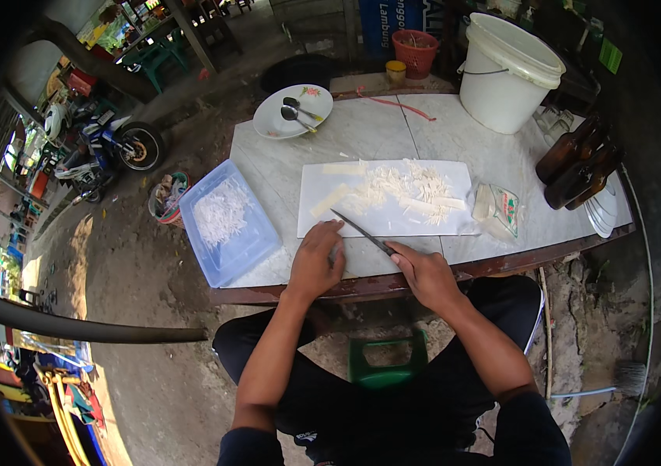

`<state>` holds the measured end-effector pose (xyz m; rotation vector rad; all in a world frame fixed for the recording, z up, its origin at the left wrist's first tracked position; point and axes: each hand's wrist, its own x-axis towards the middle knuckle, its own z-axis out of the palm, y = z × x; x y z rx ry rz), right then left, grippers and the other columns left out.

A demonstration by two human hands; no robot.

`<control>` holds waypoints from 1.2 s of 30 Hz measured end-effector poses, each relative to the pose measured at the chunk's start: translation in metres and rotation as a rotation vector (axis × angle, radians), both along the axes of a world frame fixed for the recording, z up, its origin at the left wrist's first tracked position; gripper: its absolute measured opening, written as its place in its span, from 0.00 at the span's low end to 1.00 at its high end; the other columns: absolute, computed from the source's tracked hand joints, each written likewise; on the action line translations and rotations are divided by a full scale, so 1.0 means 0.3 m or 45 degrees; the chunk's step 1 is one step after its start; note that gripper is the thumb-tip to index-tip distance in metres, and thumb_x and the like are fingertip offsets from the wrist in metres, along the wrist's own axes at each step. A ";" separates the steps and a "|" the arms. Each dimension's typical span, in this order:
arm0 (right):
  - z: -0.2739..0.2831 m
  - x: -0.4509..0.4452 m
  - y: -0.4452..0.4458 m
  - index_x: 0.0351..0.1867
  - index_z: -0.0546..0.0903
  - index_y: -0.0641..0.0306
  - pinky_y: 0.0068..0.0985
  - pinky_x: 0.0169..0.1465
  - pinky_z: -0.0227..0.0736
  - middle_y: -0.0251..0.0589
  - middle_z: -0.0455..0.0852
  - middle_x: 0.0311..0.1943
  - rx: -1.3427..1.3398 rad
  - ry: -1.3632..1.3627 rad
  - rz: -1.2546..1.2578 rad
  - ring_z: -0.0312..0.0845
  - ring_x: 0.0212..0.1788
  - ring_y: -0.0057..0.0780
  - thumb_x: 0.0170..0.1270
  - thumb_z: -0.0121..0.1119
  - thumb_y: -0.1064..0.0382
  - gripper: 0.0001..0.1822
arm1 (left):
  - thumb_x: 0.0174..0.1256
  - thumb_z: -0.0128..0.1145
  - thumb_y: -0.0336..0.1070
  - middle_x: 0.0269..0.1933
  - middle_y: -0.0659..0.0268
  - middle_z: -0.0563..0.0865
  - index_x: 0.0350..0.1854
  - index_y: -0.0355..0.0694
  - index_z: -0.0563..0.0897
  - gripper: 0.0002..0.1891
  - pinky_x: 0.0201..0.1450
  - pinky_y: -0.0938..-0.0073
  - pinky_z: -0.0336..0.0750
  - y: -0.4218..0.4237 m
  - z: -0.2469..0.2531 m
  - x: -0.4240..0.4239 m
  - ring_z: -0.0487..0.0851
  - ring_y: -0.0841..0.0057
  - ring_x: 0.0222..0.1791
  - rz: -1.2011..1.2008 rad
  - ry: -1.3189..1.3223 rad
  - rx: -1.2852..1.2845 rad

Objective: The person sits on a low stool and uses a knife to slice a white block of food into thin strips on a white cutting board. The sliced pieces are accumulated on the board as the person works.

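My right hand (426, 274) grips the handle of a kitchen knife (365, 232). Its dark blade slants up and left across the near edge of a white cutting board (385, 224). At that board's near-left corner rests my left hand (317, 259), fingertips just over the edge and thumb apart. Close beyond its fingers lies a flat pale strip (330, 200). Thin cream-coloured shreds (418, 182) are heaped on the board, with another flat strip (438, 203) among them. To the left, a translucent blue plastic tray (257, 233) holds a pile of white shreds (222, 212).
A printed plastic bag (496, 211) touches the board's right end. Brown glass bottles (581, 157), stacked saucers (603, 209) and a white lidded bucket (508, 76) stand at right. A bowl (275, 119) with two spoons sits at the back left of the tiled table (359, 131).
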<state>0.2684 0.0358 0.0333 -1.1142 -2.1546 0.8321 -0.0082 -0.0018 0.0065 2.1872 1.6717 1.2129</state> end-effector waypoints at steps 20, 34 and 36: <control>-0.002 0.008 0.001 0.66 0.93 0.52 0.56 0.43 0.85 0.58 0.94 0.33 0.083 -0.176 -0.072 0.91 0.35 0.65 0.87 0.65 0.50 0.17 | 0.68 0.65 0.22 0.65 0.46 0.92 0.48 0.35 0.83 0.09 0.71 0.51 0.85 0.007 0.005 0.030 0.89 0.44 0.71 0.087 -0.124 -0.153; 0.001 -0.003 0.019 0.70 0.91 0.52 0.56 0.41 0.81 0.60 0.91 0.30 0.102 -0.020 -0.073 0.89 0.32 0.65 0.87 0.64 0.52 0.19 | 0.73 0.68 0.26 0.67 0.48 0.92 0.53 0.36 0.86 0.10 0.80 0.46 0.80 -0.009 -0.001 -0.008 0.87 0.43 0.72 0.027 0.004 -0.053; 0.003 -0.010 0.010 0.70 0.91 0.52 0.57 0.42 0.82 0.60 0.91 0.30 0.105 -0.049 -0.063 0.89 0.33 0.65 0.87 0.64 0.52 0.19 | 0.73 0.69 0.26 0.67 0.48 0.92 0.52 0.36 0.86 0.10 0.78 0.47 0.81 -0.011 0.003 -0.003 0.87 0.44 0.72 0.030 0.014 -0.056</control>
